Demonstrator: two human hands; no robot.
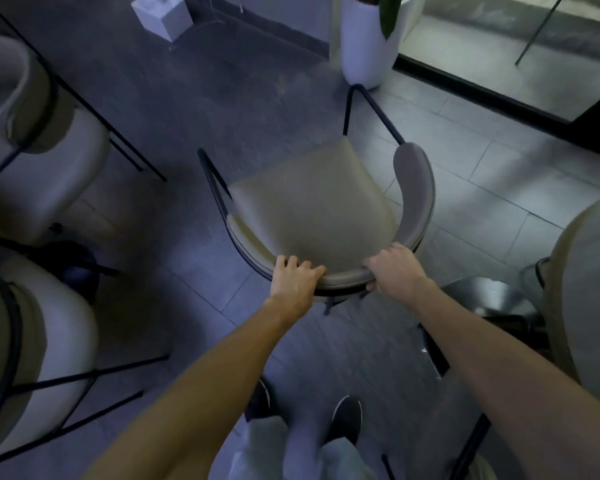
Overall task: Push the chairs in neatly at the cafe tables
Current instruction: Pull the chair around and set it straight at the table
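A beige padded chair (pixel 312 206) with a curved backrest and thin black metal legs stands on the floor in the middle of the view, its seat facing away from me. My left hand (pixel 293 280) grips the near left part of the backrest, fingers curled over its top edge. My right hand (pixel 395 270) grips the near right part of the same backrest. Both of my arms reach forward from the bottom of the frame. No table top shows directly ahead of this chair.
Two similar chairs (pixel 42 161) (pixel 32 348) stand at the left by a thin black table frame (pixel 84 102). A white planter (pixel 364 43) stands beyond the chair. A round black stool (pixel 492 296) and another beige chair (pixel 589 299) are at the right. My shoes (pixel 347 417) show below.
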